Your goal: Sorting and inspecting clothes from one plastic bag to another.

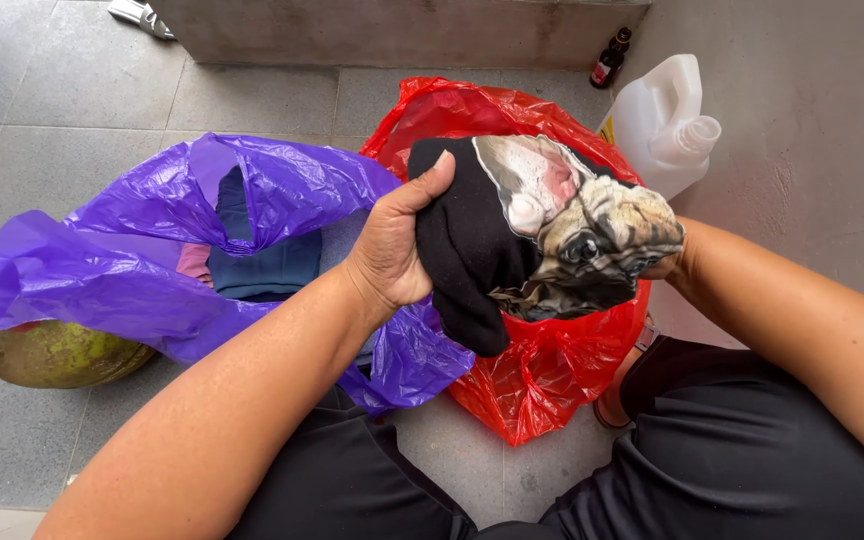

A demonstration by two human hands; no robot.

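Observation:
I hold a bunched black garment [472, 260] with a printed picture of a dog on it over the mouth of a red plastic bag [542, 370]. My left hand [392, 250] grips its left side, thumb on top. My right hand [664, 266] is mostly hidden behind the garment's right side and holds it there. To the left lies an open purple plastic bag [132, 260] with dark blue clothing [267, 265] and something pink inside.
A white plastic jug [664, 120] stands against the wall at right, a small dark bottle [610, 58] behind it. A green round tank [52, 352] sits at far left. A concrete ledge [392, 30] runs along the back. My legs in black shorts are below.

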